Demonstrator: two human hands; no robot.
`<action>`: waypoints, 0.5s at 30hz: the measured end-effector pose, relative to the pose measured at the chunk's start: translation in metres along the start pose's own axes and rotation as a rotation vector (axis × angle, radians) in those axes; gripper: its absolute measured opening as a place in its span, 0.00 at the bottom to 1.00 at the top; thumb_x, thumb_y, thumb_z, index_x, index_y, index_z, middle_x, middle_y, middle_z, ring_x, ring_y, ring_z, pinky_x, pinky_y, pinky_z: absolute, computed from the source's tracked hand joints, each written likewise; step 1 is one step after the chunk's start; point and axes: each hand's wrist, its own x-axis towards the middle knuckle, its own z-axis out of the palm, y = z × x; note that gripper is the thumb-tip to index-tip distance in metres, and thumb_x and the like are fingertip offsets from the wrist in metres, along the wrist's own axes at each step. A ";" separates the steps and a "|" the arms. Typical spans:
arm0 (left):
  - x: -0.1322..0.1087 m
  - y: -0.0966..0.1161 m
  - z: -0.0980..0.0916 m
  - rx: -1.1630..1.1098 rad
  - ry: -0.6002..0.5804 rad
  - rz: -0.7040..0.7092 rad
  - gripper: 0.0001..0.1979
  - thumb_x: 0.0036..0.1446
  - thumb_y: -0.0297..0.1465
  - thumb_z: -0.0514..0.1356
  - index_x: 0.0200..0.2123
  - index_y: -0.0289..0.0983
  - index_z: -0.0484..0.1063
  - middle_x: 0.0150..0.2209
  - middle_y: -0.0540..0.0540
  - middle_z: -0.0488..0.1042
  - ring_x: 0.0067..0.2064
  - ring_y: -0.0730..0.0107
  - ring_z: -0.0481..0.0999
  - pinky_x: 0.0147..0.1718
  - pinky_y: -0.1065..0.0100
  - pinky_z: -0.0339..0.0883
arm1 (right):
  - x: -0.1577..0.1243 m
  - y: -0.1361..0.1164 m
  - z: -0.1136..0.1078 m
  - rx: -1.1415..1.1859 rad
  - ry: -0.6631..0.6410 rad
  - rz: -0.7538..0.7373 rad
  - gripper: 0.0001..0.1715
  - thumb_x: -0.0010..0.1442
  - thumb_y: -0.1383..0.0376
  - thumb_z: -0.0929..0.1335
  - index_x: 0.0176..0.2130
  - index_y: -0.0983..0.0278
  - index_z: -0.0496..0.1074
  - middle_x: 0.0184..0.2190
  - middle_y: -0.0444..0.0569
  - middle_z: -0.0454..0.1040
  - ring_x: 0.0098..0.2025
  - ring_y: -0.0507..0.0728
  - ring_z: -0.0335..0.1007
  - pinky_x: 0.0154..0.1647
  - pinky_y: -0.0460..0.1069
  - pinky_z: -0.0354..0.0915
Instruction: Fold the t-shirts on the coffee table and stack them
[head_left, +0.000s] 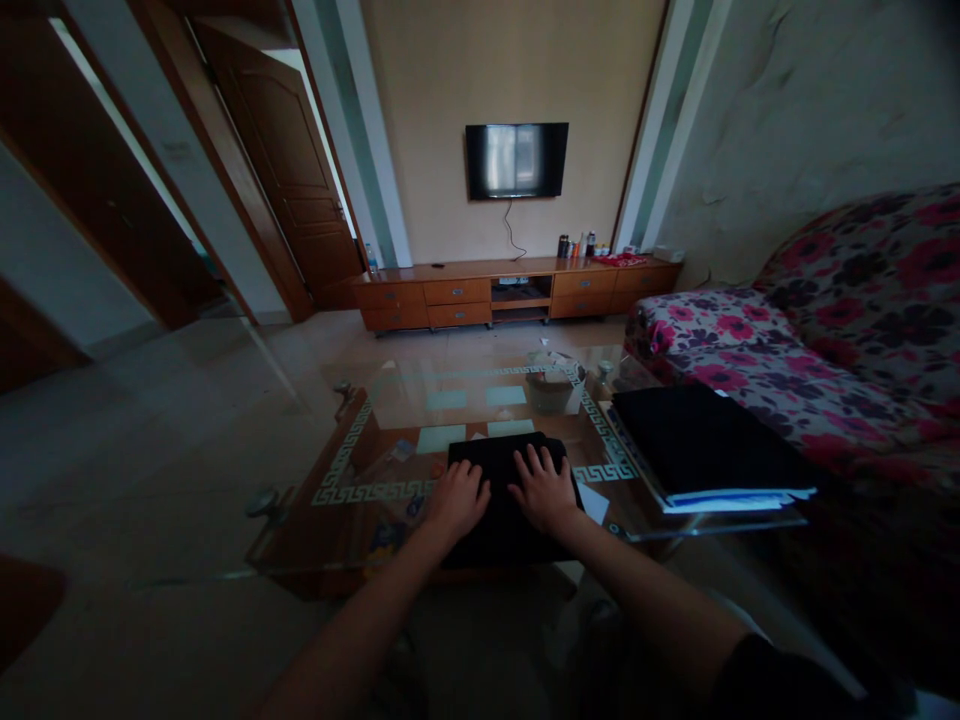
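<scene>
A black folded piece of cloth [501, 520], perhaps a garment, lies flat on the glass coffee table [600, 440] in front of me. My left hand [457, 500] rests on its left part, fingers forward and slightly bent. On the right part lies my right hand [546, 490], palm down with the fingers spread. Neither hand grips anything. Off to the right, a flat stack of folded cloth [697, 440], black on top with white and blue layers at its near edge, sits at the table's right side.
A flower-patterned sofa [720, 330] with a cover runs along the right. Beyond the table stand a low wooden TV cabinet [457, 300] holding bottles and cans, and a wall-mounted television [517, 160]. A bin [551, 390] shows through the glass. Wooden doors [274, 150] are at left.
</scene>
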 end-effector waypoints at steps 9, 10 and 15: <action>-0.010 -0.008 0.029 -0.031 -0.049 0.079 0.35 0.69 0.49 0.42 0.70 0.34 0.55 0.72 0.36 0.52 0.73 0.53 0.48 0.69 0.51 0.46 | 0.007 0.007 0.012 0.022 0.006 0.007 0.39 0.69 0.44 0.56 0.73 0.49 0.46 0.75 0.48 0.30 0.75 0.69 0.22 0.68 0.71 0.28; -0.005 -0.011 0.030 -0.037 -0.024 0.091 0.32 0.70 0.47 0.42 0.70 0.36 0.56 0.72 0.38 0.53 0.73 0.55 0.49 0.69 0.52 0.46 | 0.012 0.007 0.011 0.026 0.017 0.007 0.39 0.69 0.44 0.56 0.73 0.49 0.47 0.75 0.48 0.31 0.75 0.68 0.22 0.69 0.70 0.28; 0.009 -0.011 0.033 -0.015 0.060 0.072 0.27 0.71 0.43 0.43 0.68 0.41 0.61 0.71 0.43 0.55 0.72 0.58 0.52 0.70 0.53 0.46 | 0.030 0.010 0.014 0.033 0.051 0.015 0.39 0.68 0.44 0.57 0.72 0.49 0.49 0.75 0.49 0.32 0.75 0.67 0.24 0.69 0.67 0.28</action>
